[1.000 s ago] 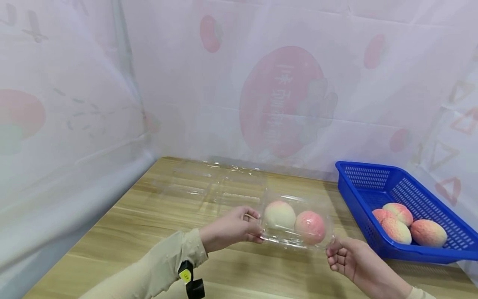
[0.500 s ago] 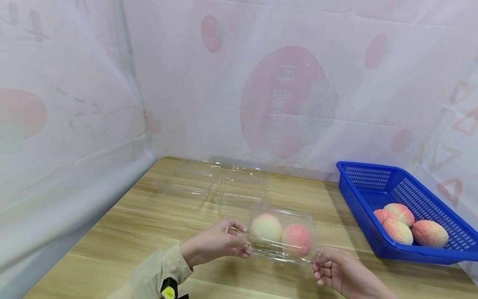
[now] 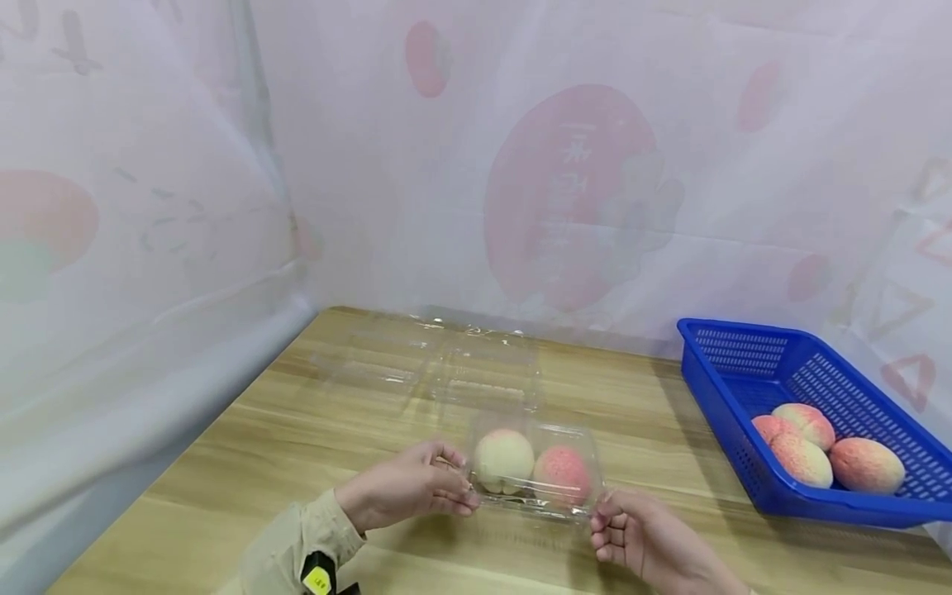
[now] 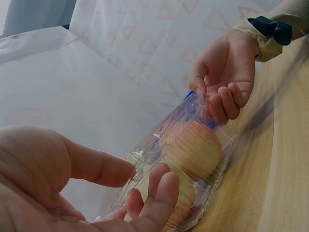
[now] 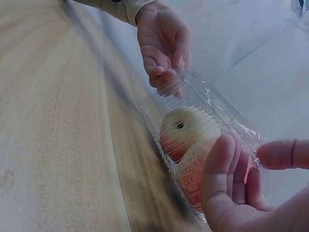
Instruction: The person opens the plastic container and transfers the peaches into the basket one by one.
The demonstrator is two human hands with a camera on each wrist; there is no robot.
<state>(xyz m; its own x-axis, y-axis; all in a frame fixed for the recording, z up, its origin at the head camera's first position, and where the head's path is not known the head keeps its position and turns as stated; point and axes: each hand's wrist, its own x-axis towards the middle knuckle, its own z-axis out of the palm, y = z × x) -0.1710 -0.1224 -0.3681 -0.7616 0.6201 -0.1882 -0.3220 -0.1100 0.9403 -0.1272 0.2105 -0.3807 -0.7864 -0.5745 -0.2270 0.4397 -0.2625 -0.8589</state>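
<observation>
- The left hand (image 3: 405,496), lower centre of the head view, is pinched on the left end of the clear clamshell box (image 3: 531,471).
- The box, with two peaches (image 3: 504,459) inside, is best kept level above the wooden table (image 3: 223,463).
- The right hand (image 3: 640,541) is pinched on the box's right end.
- On the backdrop (image 3: 573,190), upper centre, faint characters are seen, too blurred to be read.

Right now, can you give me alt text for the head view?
Two hands hold a clear clamshell box with two peaches: left hand at one end, right hand at the other. Beyond lie empty clear boxes; a blue basket holds three peaches.
</observation>
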